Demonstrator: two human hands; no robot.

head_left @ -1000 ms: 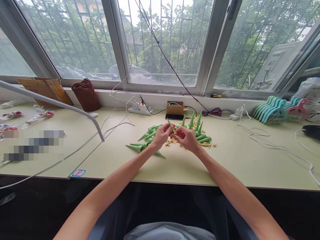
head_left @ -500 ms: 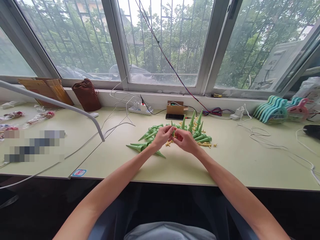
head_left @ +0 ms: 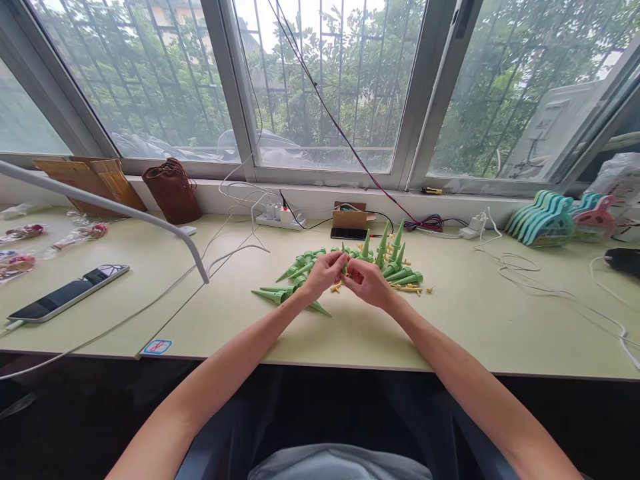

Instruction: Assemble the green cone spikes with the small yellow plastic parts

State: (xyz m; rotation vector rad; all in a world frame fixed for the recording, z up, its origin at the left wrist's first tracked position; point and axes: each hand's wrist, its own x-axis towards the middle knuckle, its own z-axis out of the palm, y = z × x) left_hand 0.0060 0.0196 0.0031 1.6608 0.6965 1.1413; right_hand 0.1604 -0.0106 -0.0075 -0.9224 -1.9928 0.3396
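Observation:
Over the middle of the table, my left hand (head_left: 324,272) and my right hand (head_left: 368,283) meet with fingertips pinched together. Between them is a small green plastic piece, mostly covered by the fingers, with a bit of yellow showing below it. Green plastic spikes (head_left: 277,295) with wide ribbed caps lie left of my hands. More green spikes (head_left: 384,245) stand upright or lie in a cluster behind and to the right. Small yellow plastic pieces (head_left: 411,289) are scattered among them.
Behind the pile are a dark phone (head_left: 349,234) and a small cardboard box (head_left: 350,217). At left lies a tablet-like device (head_left: 70,293) under a curved grey-white bar (head_left: 125,213). Hangers (head_left: 543,220) and white cables (head_left: 545,288) are at right.
My hands stay together in nearly the same place. The fingers have shifted slightly around the small green piece, and more yellow shows between them.

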